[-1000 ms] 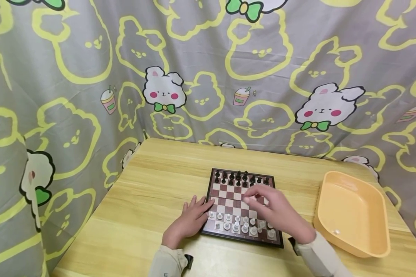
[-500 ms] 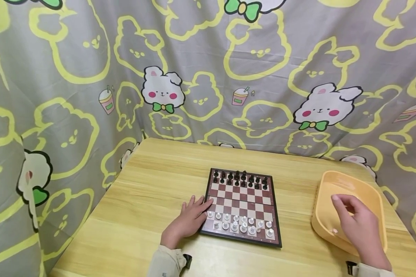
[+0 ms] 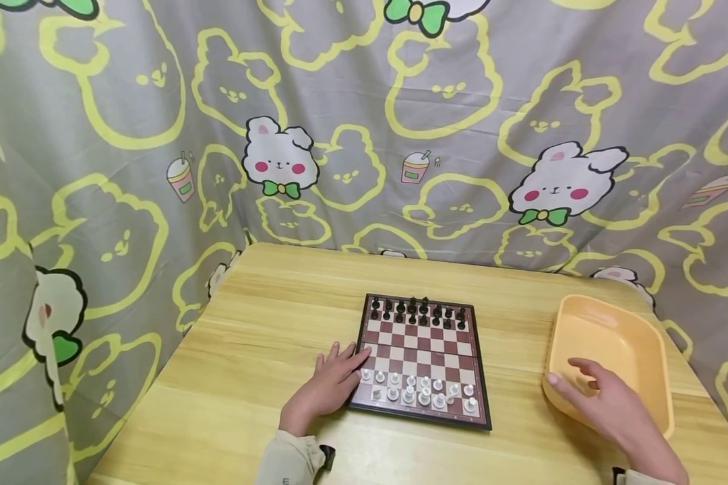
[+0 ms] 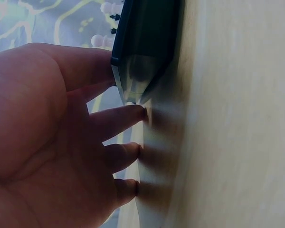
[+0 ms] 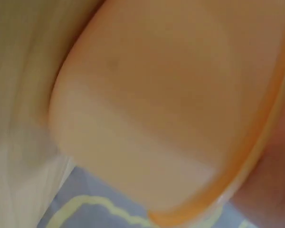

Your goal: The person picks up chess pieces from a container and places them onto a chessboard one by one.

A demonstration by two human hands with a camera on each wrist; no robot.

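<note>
A folding chessboard lies on the table, with black chess pieces along its far side and white chess pieces along its near side. My left hand rests at the board's left edge, one finger over the border and the others spread down to the tabletop, as the left wrist view shows beside the dark board edge. My right hand is over the near-left rim of an orange plastic tray. Its thumb and index finger are apart; its other fingers are partly hidden.
The light wooden table carries the board in the middle and the tray on the right. A grey curtain with rabbit drawings hangs along the back and left sides. Bare wood separates board and tray.
My right hand has left the board for the tray, then lowered with thumb and index spreading. The small white item in the tray is now hidden. My left hand stays put.
</note>
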